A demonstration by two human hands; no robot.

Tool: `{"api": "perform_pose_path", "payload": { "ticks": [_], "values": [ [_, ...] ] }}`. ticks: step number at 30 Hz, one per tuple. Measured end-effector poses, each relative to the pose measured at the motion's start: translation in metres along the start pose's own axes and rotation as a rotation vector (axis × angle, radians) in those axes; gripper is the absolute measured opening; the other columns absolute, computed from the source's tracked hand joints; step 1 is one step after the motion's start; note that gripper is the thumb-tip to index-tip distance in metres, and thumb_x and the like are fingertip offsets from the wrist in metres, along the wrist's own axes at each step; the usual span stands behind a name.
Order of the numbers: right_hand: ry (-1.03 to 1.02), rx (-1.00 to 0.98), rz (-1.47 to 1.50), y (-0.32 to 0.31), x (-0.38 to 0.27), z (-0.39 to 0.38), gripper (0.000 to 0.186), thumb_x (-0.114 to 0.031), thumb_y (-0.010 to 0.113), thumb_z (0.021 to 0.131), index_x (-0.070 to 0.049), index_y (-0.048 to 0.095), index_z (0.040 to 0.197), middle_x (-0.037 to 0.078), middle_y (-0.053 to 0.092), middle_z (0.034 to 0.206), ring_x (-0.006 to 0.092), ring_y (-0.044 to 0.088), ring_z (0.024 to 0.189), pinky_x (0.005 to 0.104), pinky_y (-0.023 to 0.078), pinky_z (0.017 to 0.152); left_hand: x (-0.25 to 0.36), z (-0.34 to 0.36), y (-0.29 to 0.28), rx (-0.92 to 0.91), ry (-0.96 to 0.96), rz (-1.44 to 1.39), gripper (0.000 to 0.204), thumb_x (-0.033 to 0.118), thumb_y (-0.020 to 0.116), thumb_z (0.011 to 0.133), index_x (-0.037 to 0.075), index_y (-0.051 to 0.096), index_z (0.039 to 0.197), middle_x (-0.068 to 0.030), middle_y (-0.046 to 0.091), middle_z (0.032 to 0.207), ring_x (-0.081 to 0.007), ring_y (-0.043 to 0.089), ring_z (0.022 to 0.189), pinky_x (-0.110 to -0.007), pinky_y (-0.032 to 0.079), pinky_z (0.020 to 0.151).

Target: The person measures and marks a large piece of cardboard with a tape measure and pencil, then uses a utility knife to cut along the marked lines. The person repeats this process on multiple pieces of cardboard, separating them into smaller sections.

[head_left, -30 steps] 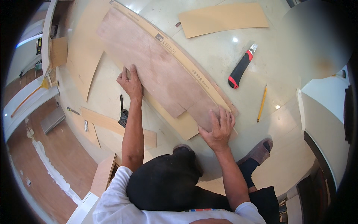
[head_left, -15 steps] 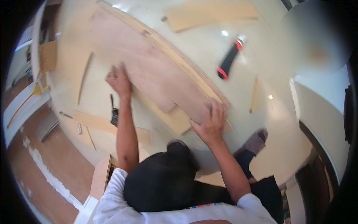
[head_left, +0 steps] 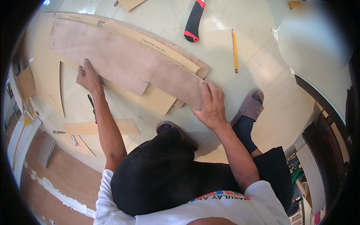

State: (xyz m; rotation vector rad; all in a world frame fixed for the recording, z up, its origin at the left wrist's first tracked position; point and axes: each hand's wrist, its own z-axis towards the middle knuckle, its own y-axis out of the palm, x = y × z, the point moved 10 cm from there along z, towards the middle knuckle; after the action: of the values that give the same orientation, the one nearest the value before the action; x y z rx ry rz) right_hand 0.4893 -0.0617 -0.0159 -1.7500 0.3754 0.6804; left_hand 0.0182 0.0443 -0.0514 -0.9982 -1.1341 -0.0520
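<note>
A long curved reddish-brown veneer sheet (head_left: 123,60) lies on the floor on top of a pale tan curved board (head_left: 157,99). My left hand (head_left: 88,77) presses flat on the sheet's near edge at the left. My right hand (head_left: 210,105) grips the sheet's right end, fingers over its top. I crouch over it, my knee and a brown sandal (head_left: 249,107) just beside the right hand.
A red and black utility knife (head_left: 194,20) and a yellow pencil (head_left: 234,50) lie beyond the sheet. A dark tool (head_left: 92,105) lies by my left forearm. Thin wood offcuts (head_left: 101,127) rest at the left, on a pale floor (head_left: 262,75).
The view has tilted down and closer. Both hands stay on the sheet; the right hand has shifted to grip its right end.
</note>
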Motion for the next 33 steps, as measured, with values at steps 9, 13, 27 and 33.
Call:
{"api": "perform_pose_path", "payload": {
  "ticks": [9, 13, 27, 33],
  "values": [
    [0.014, -0.012, -0.02, 0.001, -0.001, -0.001, 0.095, -0.01, 0.083, 0.062, -0.008, 0.041, 0.147, 0.017, 0.043, 0.14, 0.0383, 0.044, 0.125, 0.0528, 0.036, 0.106, -0.001, -0.001, 0.001, -0.027, 0.006, 0.038, 0.075, 0.039, 0.069, 0.094, -0.02, 0.048, 0.135, -0.0284, 0.061, 0.117, -0.0312, 0.063, 0.107, -0.038, 0.05, 0.095],
    [-0.017, 0.019, -0.007, 0.003, -0.007, -0.004, 0.094, -0.01, 0.082, 0.062, -0.009, 0.041, 0.147, 0.017, 0.043, 0.139, 0.0388, 0.044, 0.124, 0.0539, 0.036, 0.107, -0.01, 0.004, -0.001, -0.027, -0.014, 0.047, 0.074, 0.039, 0.069, 0.094, -0.021, 0.049, 0.134, -0.0298, 0.061, 0.119, -0.0305, 0.063, 0.108, -0.038, 0.05, 0.096],
    [-0.014, 0.005, 0.013, 0.0, -0.004, -0.001, 0.1, -0.01, 0.088, 0.059, -0.009, 0.041, 0.147, 0.017, 0.041, 0.142, 0.0394, 0.044, 0.125, 0.055, 0.036, 0.106, -0.006, 0.001, -0.001, -0.008, -0.013, 0.062, 0.074, 0.042, 0.07, 0.093, -0.019, 0.053, 0.131, -0.0297, 0.059, 0.118, -0.0305, 0.062, 0.109, -0.039, 0.049, 0.095],
    [-0.007, -0.04, -0.005, -0.001, -0.004, 0.002, 0.097, -0.018, 0.09, 0.06, -0.008, 0.043, 0.145, 0.017, 0.042, 0.139, 0.0374, 0.045, 0.124, 0.0552, 0.033, 0.109, -0.001, -0.001, 0.0, -0.033, -0.029, 0.08, 0.074, 0.044, 0.07, 0.093, -0.019, 0.055, 0.13, -0.0313, 0.054, 0.125, -0.0316, 0.059, 0.114, -0.039, 0.048, 0.098]
  ]
}}
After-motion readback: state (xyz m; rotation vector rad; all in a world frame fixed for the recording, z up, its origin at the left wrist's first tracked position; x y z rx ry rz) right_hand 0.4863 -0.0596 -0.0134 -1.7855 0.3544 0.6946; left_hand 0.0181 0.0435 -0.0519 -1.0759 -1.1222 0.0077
